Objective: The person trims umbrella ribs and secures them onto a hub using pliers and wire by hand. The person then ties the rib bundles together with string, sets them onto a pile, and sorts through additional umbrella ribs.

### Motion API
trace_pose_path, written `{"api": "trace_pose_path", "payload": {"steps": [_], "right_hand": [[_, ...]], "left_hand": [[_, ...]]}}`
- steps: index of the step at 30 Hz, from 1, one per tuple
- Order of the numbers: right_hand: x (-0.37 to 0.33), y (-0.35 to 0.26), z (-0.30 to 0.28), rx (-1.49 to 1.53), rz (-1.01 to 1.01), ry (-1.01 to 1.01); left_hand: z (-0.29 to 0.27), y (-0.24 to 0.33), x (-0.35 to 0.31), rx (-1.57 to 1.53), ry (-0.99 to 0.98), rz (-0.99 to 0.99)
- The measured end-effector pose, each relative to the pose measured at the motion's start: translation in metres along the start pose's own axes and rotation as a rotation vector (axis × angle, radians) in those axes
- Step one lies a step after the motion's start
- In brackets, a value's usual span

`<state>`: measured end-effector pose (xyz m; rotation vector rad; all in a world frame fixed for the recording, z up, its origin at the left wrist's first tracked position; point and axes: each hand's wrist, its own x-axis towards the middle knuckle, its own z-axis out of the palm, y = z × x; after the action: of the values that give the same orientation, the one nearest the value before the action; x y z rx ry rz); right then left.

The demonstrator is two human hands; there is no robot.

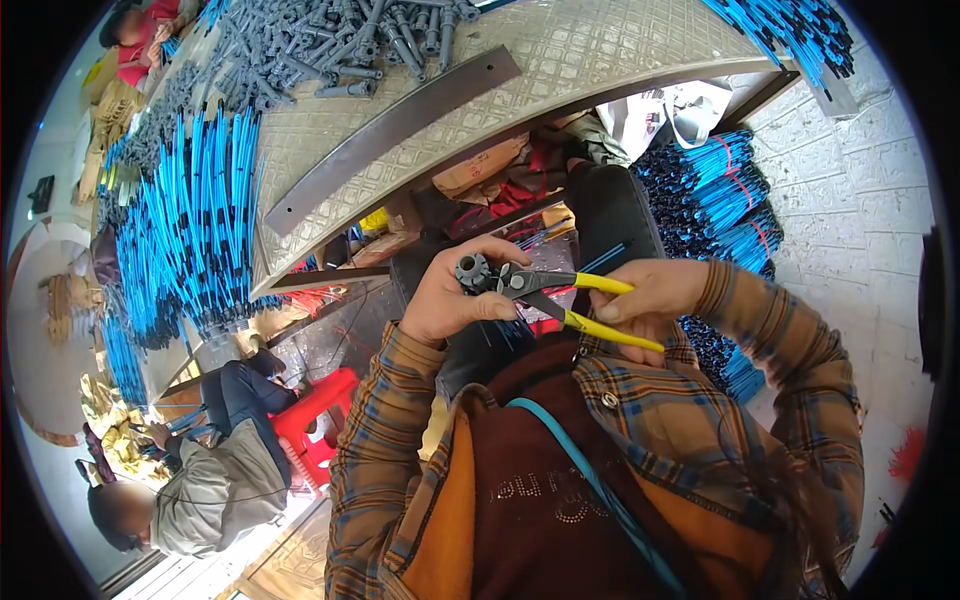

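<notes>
Head view: grey fitting (471, 270) lies between left hand (438, 296) thumb and fingers.

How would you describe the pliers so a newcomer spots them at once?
Start at the patterned tabletop and drop below its near edge. The pliers are in the person's right hand, their metal head pointing left toward the grey notched part in the left hand. Two bright yellow handles set them apart from that grey part.
</notes>
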<state>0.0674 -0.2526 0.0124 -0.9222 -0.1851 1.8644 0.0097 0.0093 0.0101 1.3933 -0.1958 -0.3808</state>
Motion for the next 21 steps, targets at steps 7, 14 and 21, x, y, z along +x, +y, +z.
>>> {"api": "trace_pose_path", "payload": {"steps": [7, 14, 21], "right_hand": [[-0.022, -0.048, 0.017, -0.229, 0.053, 0.146], [-0.021, -0.053, 0.011, -0.337, 0.098, 0.083], [-0.01, -0.04, 0.034, -0.567, -0.035, 0.23]], "left_hand": [[0.001, 0.005, -0.003, 0.078, -0.048, -0.057], [0.002, 0.007, -0.005, 0.077, -0.048, -0.067], [0.001, -0.001, -0.009, 0.028, 0.02, -0.023]]}}
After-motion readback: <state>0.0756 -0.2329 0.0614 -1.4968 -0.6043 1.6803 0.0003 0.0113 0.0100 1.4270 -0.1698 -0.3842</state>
